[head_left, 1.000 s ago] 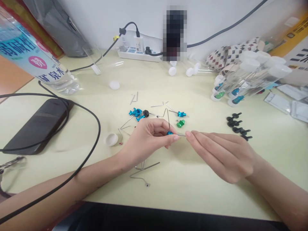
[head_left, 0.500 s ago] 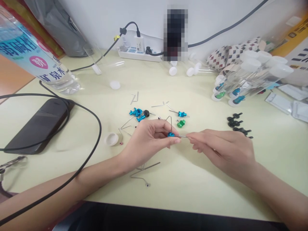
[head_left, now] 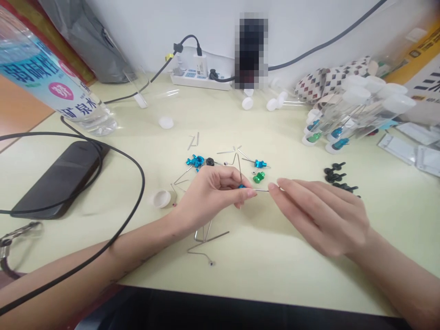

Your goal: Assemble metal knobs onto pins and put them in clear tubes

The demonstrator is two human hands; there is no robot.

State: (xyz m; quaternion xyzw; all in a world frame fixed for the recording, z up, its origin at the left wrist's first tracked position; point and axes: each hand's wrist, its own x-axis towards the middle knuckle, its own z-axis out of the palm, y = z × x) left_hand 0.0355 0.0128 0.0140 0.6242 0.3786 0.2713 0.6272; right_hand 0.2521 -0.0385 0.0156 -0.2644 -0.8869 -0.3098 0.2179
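My left hand (head_left: 220,190) pinches a small blue metal fitting (head_left: 242,186) between thumb and fingers, which cover most of it. A bent wire (head_left: 239,168) rises out of the fitting. From its right side runs a thin metal hex key (head_left: 261,190). The far end of the key sits at the fingertips of my right hand (head_left: 319,211), pinched between thumb and forefinger. Just beyond the hands lie a green fitting (head_left: 259,177) and another blue fitting (head_left: 260,163) with wire through it. More blue fittings (head_left: 195,161) and a black knob (head_left: 210,162) are behind my left hand.
Loose bent wires (head_left: 208,239) lie near the front edge. A white cap (head_left: 161,198) and a dark phone (head_left: 62,178) are at left, with a black cable (head_left: 142,176) crossing my left forearm. Black thumbscrews (head_left: 335,175) and capped clear tubes (head_left: 357,112) stand right.
My right hand's fingers have straightened and turned on the hex key. My left hand has tilted slightly, so the blue fitting shows less and the bent wire leans differently.
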